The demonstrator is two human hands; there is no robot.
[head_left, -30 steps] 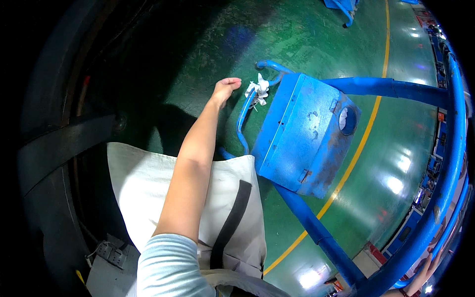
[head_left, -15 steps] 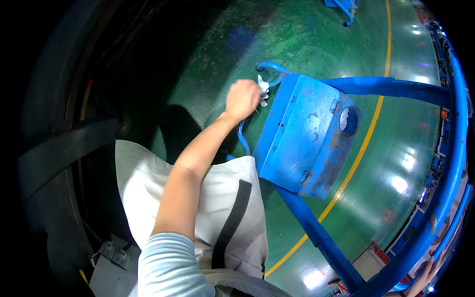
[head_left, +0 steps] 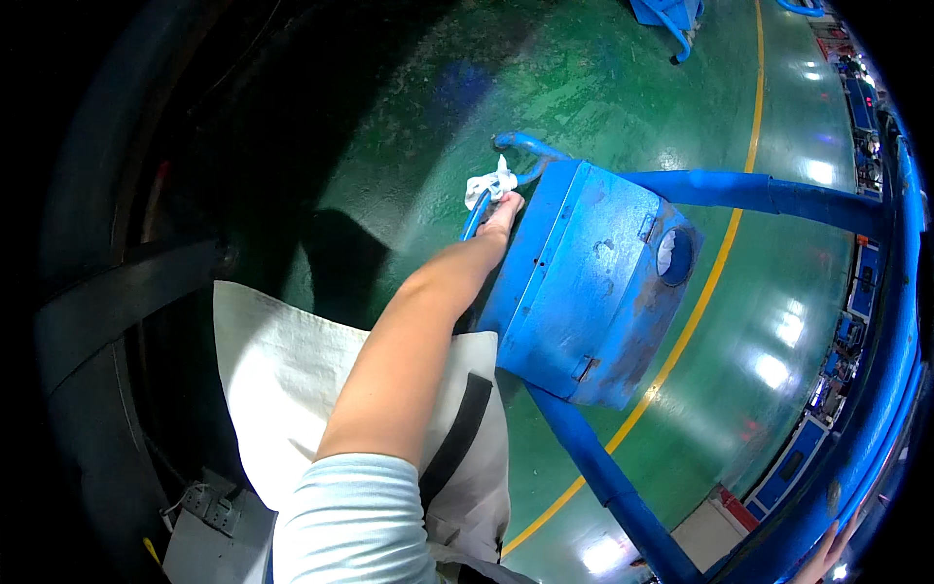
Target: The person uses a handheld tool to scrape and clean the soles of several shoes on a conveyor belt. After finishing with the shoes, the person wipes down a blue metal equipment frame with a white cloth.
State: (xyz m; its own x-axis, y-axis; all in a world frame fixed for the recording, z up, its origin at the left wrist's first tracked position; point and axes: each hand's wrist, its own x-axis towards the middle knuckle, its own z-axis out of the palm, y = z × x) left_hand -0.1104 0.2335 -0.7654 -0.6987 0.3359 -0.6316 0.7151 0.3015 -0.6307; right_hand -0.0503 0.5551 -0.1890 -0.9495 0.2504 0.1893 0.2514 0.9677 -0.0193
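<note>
Scuffed, painted metal box (head_left: 574, 282); glossy floor (head_left: 725, 409); crumpled wrapping (head_left: 494, 182), cloth or paper unclear; matt cloth apron (head_left: 292, 341).

**Left arm (head_left: 389, 375) reaching out**

I have it stretched forward from the lower edge of the head view, bent slightly at the elbow (head_left: 426, 292). My forearm (head_left: 462, 268) angles up and rightward to the left hand (head_left: 503, 213); its fingers look curled in, though their grip is unclear. Only part of my right hand (head_left: 827, 557) shows, at the lower right edge.
</note>
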